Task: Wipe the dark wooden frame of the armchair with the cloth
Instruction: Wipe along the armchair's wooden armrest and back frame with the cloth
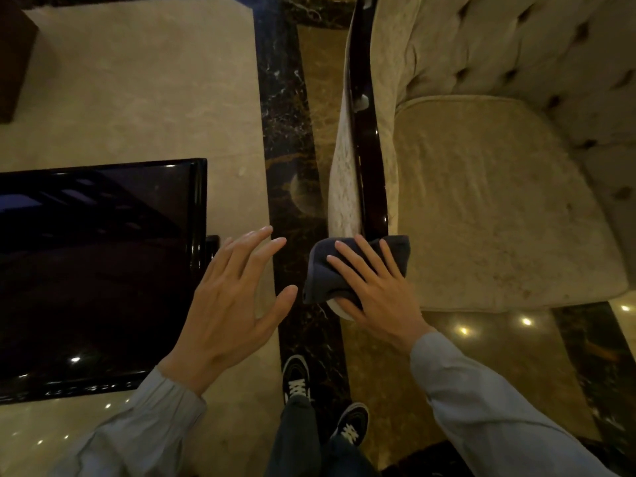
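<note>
R hand flat, pressing cloth on near end of armchair's dark frame. L hand free, fingers spread. Risk: cloth slips off narrow rail, smears upholstery.

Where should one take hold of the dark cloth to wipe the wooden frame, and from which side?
From above: the cloth drapes over the near end of the frame, so the right hand can grip it where it folds down both sides of the rail.

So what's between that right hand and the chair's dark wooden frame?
The dark cloth: the head view shows it draped over the near end of the frame, with the right hand pressed flat on top.
</note>
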